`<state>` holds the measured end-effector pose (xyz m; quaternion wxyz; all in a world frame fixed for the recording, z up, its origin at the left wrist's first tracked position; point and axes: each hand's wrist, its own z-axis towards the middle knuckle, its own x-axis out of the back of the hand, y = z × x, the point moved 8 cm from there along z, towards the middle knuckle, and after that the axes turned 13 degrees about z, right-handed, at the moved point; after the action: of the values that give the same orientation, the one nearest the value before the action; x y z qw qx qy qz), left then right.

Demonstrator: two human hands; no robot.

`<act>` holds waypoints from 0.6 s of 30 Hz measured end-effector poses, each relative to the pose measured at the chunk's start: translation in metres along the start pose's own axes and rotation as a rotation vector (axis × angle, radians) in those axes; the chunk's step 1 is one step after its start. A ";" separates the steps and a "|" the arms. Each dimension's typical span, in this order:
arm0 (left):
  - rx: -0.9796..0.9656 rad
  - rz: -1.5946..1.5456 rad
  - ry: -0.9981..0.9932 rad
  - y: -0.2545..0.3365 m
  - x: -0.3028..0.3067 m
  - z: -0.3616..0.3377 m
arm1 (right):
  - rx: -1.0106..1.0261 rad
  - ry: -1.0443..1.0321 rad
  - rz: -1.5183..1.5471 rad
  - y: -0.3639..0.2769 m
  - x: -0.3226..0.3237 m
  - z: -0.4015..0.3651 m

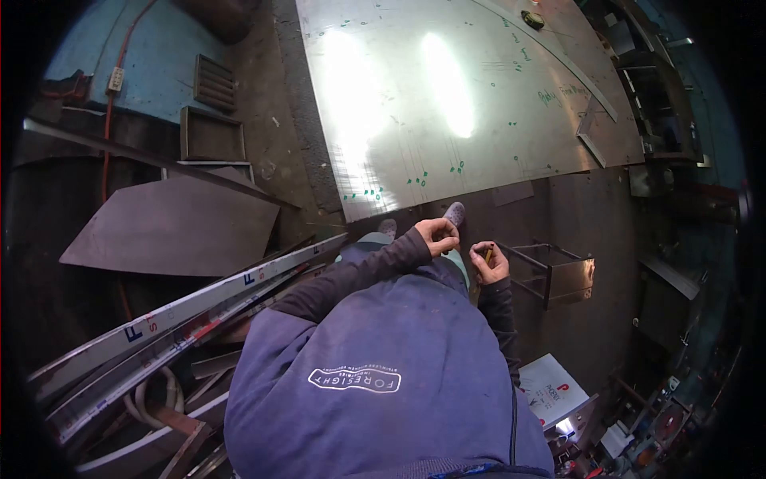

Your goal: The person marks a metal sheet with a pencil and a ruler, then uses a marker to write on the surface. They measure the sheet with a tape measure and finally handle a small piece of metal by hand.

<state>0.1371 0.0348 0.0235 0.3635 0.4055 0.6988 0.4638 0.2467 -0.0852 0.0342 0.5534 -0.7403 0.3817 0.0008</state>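
Sweatshirt [375, 351], blue with a white logo, fills the view at 6 o'clock, and both sleeves reach up to the hands near the centre. The left hand [437, 235] is clenched, fingers curled into the palm; whether anything sits inside it cannot be told. Just beside it at 4 o'clock, the right hand [490, 265] grips a short yellow stick [488, 255], its tip showing above the fingers. A shoe [455, 212] pokes out just above the left hand, at the near edge of the sheet [447, 104].

That sheet, bright metal with two glare patches, runs from the centre to 12 o'clock. Green marks [363, 194] already dot its near edge in small clusters, and green writing sits toward 2 o'clock, so the marking looks well along. No cut shows along those marks, and the sheet appears whole. A curved strip [558, 60] lies on it at 1 o'clock.

The floor [558, 215] is dark and worn. At 9 o'clock lies a dark plate [175, 227], with long lettered rails [183, 307] slanting below it toward 8 o'clock. An orange cable [106, 136] hangs at 10 o'clock against a blue wall. A small metal frame [550, 271] stands at 3 o'clock, a white carton [554, 389] at 5 o'clock, and cluttered shelving runs down the right rim.
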 end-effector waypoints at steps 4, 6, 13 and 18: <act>-0.150 0.137 0.066 0.000 -0.001 0.008 | 0.182 0.020 -0.294 -0.020 0.001 -0.002; -0.124 0.060 0.056 0.000 -0.005 0.014 | 0.107 0.046 -0.250 -0.022 0.011 -0.004; -0.052 0.226 -0.002 0.005 -0.022 0.060 | 0.161 0.242 -0.028 -0.032 0.085 -0.003; 0.001 0.440 -0.077 0.017 -0.044 0.132 | 0.183 0.377 0.105 -0.065 0.146 -0.011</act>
<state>0.2756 0.0455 0.0054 0.2797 0.5660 0.5792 0.5158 0.3823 -0.1710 0.0298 0.5364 -0.6531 0.5149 -0.1436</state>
